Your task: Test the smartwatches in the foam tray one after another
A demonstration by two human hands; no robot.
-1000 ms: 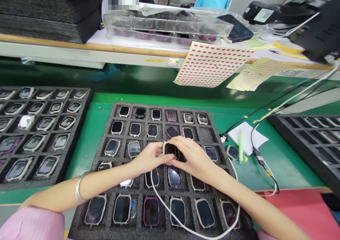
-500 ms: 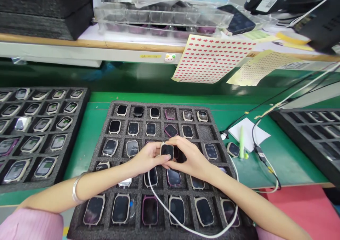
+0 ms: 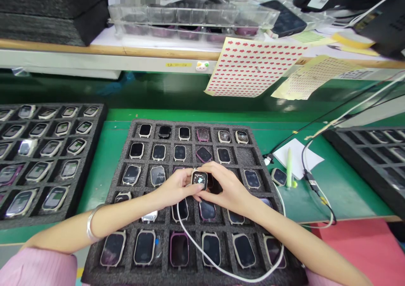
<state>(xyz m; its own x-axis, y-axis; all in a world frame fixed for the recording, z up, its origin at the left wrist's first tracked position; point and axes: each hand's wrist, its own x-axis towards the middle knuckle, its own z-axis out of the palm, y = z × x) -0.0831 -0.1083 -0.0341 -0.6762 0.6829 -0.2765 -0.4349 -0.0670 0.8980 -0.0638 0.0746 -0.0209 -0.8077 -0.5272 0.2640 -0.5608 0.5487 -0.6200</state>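
Head view: left hand (image 3: 179,187) and right hand (image 3: 228,188) clasp a lit watch (image 3: 199,178), underside hidden, screen text illegible.

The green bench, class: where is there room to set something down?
Bare green bench runs between the left foam tray and the middle foam tray, and behind the latter. Another patch lies between the cable connector and the right foam tray. Crowded: beneath the left hand and right hand, and around the loose watch, pen and white paper.
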